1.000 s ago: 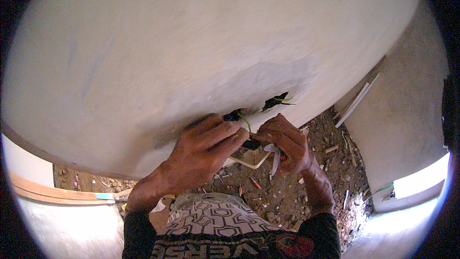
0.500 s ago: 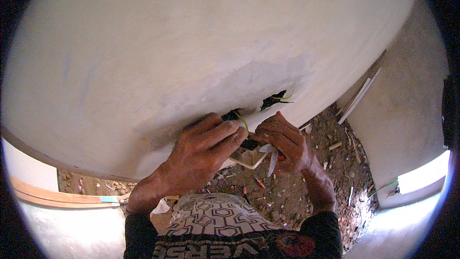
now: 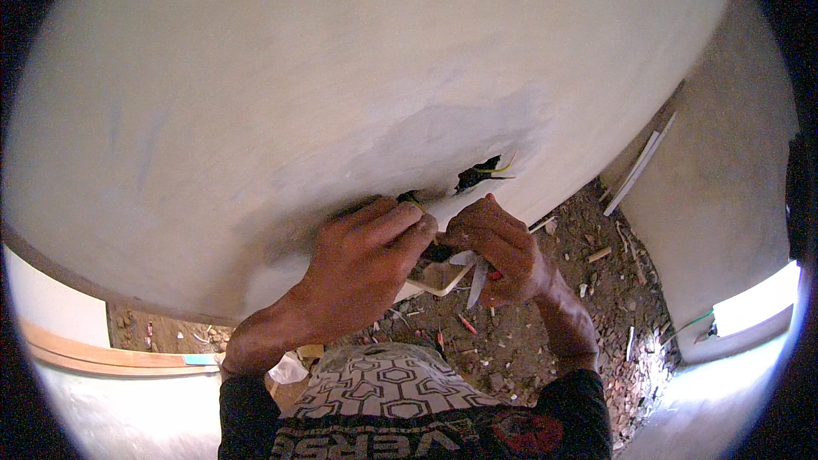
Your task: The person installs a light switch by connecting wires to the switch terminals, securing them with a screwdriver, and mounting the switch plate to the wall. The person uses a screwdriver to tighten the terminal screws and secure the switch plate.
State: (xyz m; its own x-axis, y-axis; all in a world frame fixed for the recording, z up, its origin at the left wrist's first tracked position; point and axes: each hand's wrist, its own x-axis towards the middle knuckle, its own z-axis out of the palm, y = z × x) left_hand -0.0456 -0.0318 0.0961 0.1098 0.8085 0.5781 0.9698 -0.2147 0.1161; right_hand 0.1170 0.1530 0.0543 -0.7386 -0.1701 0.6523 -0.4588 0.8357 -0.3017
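My left hand (image 3: 362, 260) is closed in a pinch at a hole in the wall (image 3: 409, 198), fingertips on a thin yellow-green wire (image 3: 416, 203). Close beside it, my right hand (image 3: 503, 247) is also closed, thumb and finger pinched near the left fingertips. Scissors (image 3: 477, 281) with pale blades and a bit of red handle are tucked in that right hand, blades poking out below the fingers. Under the fingertips hangs a cream frame with a dark middle (image 3: 445, 288), like an electrical fitting, mostly covered by my hands.
A second ragged hole (image 3: 477, 175) with wire ends poking out opens to the right in the pale wall (image 3: 341, 77). Rubble and scraps litter the dirt floor (image 3: 528, 341). White strips (image 3: 639, 166) lean at the right wall, and a wooden board (image 3: 111, 356) lies at left.
The view has shifted slightly. Both hands stay close together, and the wire at the left fingertips shows less of its length now.
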